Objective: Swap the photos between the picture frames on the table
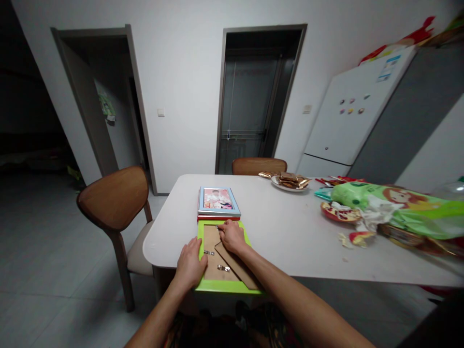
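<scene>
A lime-green picture frame [229,286] lies back side up at the table's near edge, its brown backing board [213,241] showing. Along the frame's left side, my left hand [191,263] holds the rim, thumb over the inner edge. The fingers of my right hand [232,236] are pinched at a small metal clip [217,227] near the top of the backing; they partly hide it. Two more metal pieces, a left clip [209,253] and a lower clip [224,268], sit on the backing. A brown stand flap [237,266] slants under my right forearm.
Behind the green frame, a light blue picture frame [219,201] is stacked on a red one [217,218]. On the white table [286,241] are a plate [290,187] of wrapped snacks, pomegranate pieces [340,212] and a green bag [416,203]. A wooden chair [116,203] stands left.
</scene>
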Available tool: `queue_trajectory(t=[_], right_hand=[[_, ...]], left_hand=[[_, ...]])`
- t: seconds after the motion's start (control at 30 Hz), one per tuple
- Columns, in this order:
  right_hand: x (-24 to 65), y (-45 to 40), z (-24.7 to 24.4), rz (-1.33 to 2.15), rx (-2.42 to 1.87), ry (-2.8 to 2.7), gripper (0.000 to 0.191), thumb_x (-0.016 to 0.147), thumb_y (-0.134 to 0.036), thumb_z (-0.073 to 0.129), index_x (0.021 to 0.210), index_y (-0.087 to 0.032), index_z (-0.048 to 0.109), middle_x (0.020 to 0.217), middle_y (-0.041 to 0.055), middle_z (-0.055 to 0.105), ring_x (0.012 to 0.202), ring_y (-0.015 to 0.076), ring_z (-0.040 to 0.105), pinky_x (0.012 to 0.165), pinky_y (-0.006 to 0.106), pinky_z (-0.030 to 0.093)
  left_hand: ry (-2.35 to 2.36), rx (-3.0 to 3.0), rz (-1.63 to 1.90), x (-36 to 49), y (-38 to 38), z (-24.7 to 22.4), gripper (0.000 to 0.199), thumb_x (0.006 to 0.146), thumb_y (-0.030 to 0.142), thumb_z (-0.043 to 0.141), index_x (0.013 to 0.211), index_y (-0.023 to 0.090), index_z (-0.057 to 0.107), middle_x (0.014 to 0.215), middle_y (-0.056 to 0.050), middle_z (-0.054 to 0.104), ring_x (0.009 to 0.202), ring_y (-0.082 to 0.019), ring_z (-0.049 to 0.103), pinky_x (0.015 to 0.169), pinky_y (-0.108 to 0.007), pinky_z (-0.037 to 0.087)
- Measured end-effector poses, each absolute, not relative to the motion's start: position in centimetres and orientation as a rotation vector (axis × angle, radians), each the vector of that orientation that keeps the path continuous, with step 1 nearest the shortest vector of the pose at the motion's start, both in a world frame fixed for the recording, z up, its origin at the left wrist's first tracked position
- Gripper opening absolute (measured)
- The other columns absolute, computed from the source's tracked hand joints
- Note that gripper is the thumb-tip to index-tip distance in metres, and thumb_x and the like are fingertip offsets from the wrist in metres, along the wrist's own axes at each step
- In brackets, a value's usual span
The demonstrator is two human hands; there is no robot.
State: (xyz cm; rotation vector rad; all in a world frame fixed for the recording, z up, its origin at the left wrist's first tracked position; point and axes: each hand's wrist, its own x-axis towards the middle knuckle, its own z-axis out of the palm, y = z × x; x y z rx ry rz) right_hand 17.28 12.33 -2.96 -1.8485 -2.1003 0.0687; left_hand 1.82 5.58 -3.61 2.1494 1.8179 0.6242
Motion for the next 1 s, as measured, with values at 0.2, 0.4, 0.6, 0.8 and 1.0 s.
queue_trajectory(t=[0.2,0.4,0.6,0.8,1.0], right_hand=[[17.1,11.5,-2.2,0.103,-1.804,-2.141,0.028,0.081,-0.03,0.04,0.097,-0.031,0.062,0.095,0.0072,0.053,0.09,0.0218,0.043,0.071,0.033,0.031],[17.0,8.1,-2.1,0.172,-1.483,-2.241,0.025,0.073,-0.038,0.052,0.092,-0.026,0.063,0.103,0.0046,0.054,0.095,0.0204,0.043,0.079,0.032,0.029],[15.3,6.8,-2.3,0.179,-1.509,-2.216,0.019,0.075,-0.031,0.05,0.082,-0.022,0.065,0.096,0.0061,0.057,0.091,0.02,0.044,0.075,0.031,0.031],[15.6,7.2,-1.7,0.232,-1.495,-2.201,0.02,0.076,-0.028,0.048,0.083,-0.021,0.065,0.094,0.0066,0.059,0.09,0.0198,0.046,0.077,0.031,0.032],[18.5,4.9,-1.1,0.34,-1.342,-2.258,0.016,0.069,-0.028,0.055,0.079,-0.022,0.067,0.097,0.0046,0.058,0.092,0.019,0.047,0.082,0.032,0.032]], left_hand=[[1.851,2.148,0.611,1.9,5.5,-3.5,0.05,0.071,0.02,0.042,0.12,0.009,0.04,0.129,-0.011,0.041,0.12,-0.019,0.034,0.101,-0.032,0.02],[1.836,2.161,0.616,1.8,5.5,-3.5,0.05,0.073,0.022,0.04,0.121,0.008,0.04,0.129,-0.012,0.04,0.12,-0.02,0.033,0.101,-0.032,0.021],[1.828,2.166,0.607,1.8,5.7,-3.8,0.049,0.074,0.022,0.04,0.121,0.009,0.04,0.13,-0.012,0.04,0.121,-0.019,0.032,0.102,-0.032,0.019],[1.833,2.171,0.617,1.8,5.6,-3.7,0.05,0.073,0.021,0.04,0.121,0.007,0.04,0.129,-0.013,0.04,0.121,-0.02,0.033,0.102,-0.032,0.02],[1.825,2.161,0.629,1.7,5.8,-4.1,0.05,0.072,0.021,0.04,0.121,0.011,0.039,0.13,-0.01,0.04,0.121,-0.018,0.032,0.102,-0.031,0.019]])
